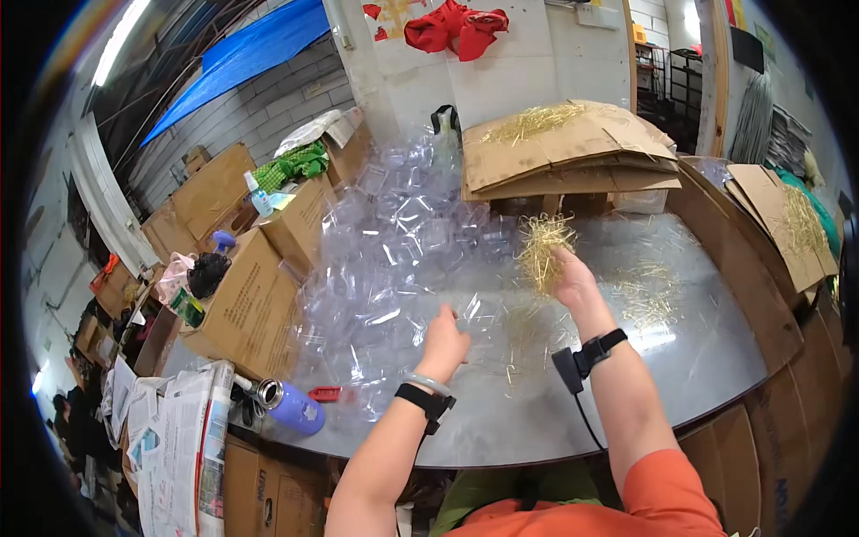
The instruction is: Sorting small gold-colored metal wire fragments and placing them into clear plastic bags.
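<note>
A tangled bunch of thin gold-coloured wire-like pieces point(541, 251), some with hooked ends, is gripped in my right hand point(574, 279) above the metal tabletop point(510, 430). A few of the pieces hang down below the bunch. My left hand point(444, 345) is closed with curled fingers beside a large heap of clear plastic containers point(385, 251). What it holds, if anything, does not show clearly. More loose gold pieces point(649, 295) lie scattered on the tabletop to the right of my right hand.
Flattened cardboard point(510, 166) with gold pieces on it rises at the back. Cardboard walls point(743, 255) edge the table's right side. Cartons point(246, 309), a purple bottle point(295, 409), a red object point(325, 394) and newspapers point(174, 447) stand or lie at left.
</note>
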A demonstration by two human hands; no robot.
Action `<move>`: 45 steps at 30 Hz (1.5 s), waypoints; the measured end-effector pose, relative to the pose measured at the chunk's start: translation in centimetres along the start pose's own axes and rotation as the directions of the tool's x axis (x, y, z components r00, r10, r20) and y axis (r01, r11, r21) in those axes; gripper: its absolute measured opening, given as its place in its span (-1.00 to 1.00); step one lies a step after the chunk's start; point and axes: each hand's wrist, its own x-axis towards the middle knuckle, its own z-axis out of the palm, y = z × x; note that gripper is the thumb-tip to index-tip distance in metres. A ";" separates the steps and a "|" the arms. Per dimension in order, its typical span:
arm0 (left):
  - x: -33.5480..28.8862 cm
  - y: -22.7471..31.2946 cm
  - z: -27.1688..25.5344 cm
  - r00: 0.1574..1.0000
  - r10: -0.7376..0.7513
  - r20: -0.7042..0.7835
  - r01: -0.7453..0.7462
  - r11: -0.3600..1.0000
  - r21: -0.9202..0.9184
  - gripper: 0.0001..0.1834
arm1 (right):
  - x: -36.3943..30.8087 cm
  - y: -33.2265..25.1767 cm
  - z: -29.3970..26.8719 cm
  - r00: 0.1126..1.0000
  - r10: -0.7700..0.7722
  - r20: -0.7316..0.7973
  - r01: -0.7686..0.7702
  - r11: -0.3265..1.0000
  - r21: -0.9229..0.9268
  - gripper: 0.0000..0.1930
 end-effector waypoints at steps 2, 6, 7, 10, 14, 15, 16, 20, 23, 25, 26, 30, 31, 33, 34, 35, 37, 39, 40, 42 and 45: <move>-0.5 -2.6 0.1 0.993 0.104 -0.057 -0.099 0.991 0.085 -0.57 | 0.9 -0.1 -0.6 0.999 0.045 -0.023 -0.043 0.998 0.053 -0.71; -3.8 -3.1 -1.0 0.994 0.095 -0.062 -0.095 0.995 0.003 -0.55 | 1.0 -1.5 -0.4 0.991 0.116 -0.071 -0.112 0.992 0.056 -0.75; -4.4 -3.7 -0.8 0.992 0.107 -0.073 -0.105 0.994 0.031 -0.55 | 1.1 -1.8 -0.3 0.976 0.153 -0.156 -0.156 0.988 -0.012 -0.76; -6.4 -5.3 -0.4 0.989 0.119 -0.084 -0.116 0.992 0.046 -0.56 | -0.1 -2.4 0.0 0.996 0.075 -0.048 -0.070 0.994 0.088 -0.77; -9.2 -6.7 1.0 0.988 0.149 -0.025 -0.148 0.987 0.059 -0.56 | -1.6 -3.2 0.3 0.997 0.072 -0.034 -0.070 0.995 0.070 -0.80; -9.4 -6.9 1.6 0.984 0.176 -0.020 -0.173 0.979 0.103 -0.56 | -1.0 -3.3 -0.1 0.997 0.072 0.020 -0.073 0.992 0.100 -0.80; -9.5 -6.5 2.4 0.965 0.260 -0.022 -0.253 0.954 0.158 -0.54 | -0.7 -3.3 -0.6 0.994 0.109 0.019 -0.110 0.989 0.100 -0.81; -9.3 -3.2 4.1 0.902 0.423 0.084 -0.421 0.825 0.376 -0.51 | -1.1 -3.2 -0.7 0.999 0.051 0.010 -0.052 0.988 0.148 -0.80; -8.1 -1.8 4.0 0.905 0.353 0.237 -0.425 0.747 0.510 -0.55 | -2.2 -3.6 -0.1 0.998 0.065 0.021 -0.067 0.991 0.112 -0.76; -7.1 -1.7 4.3 0.907 0.292 0.303 -0.419 0.700 0.578 -0.61 | -2.2 -4.5 -0.4 0.994 0.107 0.023 -0.110 0.972 0.208 -0.75; -6.7 -2.1 4.4 0.908 0.270 0.319 -0.415 0.679 0.605 -0.65 | -3.1 -4.4 -0.7 0.999 0.024 0.040 -0.029 0.992 0.122 -0.77; -5.7 -3.9 5.1 0.880 0.407 0.245 -0.470 0.668 0.578 -0.76 | -1.0 -5.3 -5.3 0.990 -0.024 -0.142 0.009 0.995 -0.104 -0.83; -5.8 -3.9 4.9 0.880 0.428 0.208 -0.463 0.672 0.578 -0.78 | -1.4 -5.1 -5.4 0.980 -0.036 -0.198 -0.008 0.977 -0.215 -0.82; -6.3 -3.6 4.4 0.875 0.465 0.131 -0.449 0.681 0.578 -0.82 | -1.8 -4.7 -5.3 0.951 -0.076 -0.300 -0.061 0.904 -0.423 -0.81; -6.7 -3.4 3.9 0.860 0.499 0.108 -0.459 0.663 0.592 -0.82 | -1.2 -5.2 -5.4 0.959 -0.066 -0.275 -0.047 0.922 -0.384 -0.76; -7.2 -3.0 3.3 0.843 0.532 0.084 -0.467 0.644 0.606 -0.83 | -1.2 -5.1 -5.8 0.963 -0.103 -0.248 0.006 0.932 -0.362 -0.74; -8.4 -2.5 2.7 0.821 0.569 0.043 -0.463 0.620 0.634 -0.87 | -1.8 -4.8 -6.4 0.963 -0.179 -0.199 0.110 0.943 -0.315 -0.71; -9.9 -2.6 2.6 0.816 0.578 0.011 -0.441 0.609 0.659 -0.92 | -0.7 -4.7 -7.7 0.974 -0.168 -0.150 0.135 0.969 -0.208 -0.69; -10.8 -2.7 2.6 0.805 0.593 0.008 -0.447 0.599 0.664 -0.92 | -0.2 -5.1 -8.2 0.978 -0.169 -0.122 0.149 0.977 -0.156 -0.68; -12.8 -4.1 2.9 0.791 0.612 -0.016 -0.441 0.588 0.678 -0.90 | 0.0 -5.7 -7.5 0.969 -0.146 -0.199 0.056 0.915 -0.399 -0.71; -15.0 -6.0 4.1 0.819 0.572 -0.044 -0.426 0.657 0.622 -0.85 | 0.1 -6.1 -7.4 0.975 -0.157 -0.159 0.080 0.908 -0.411 -0.79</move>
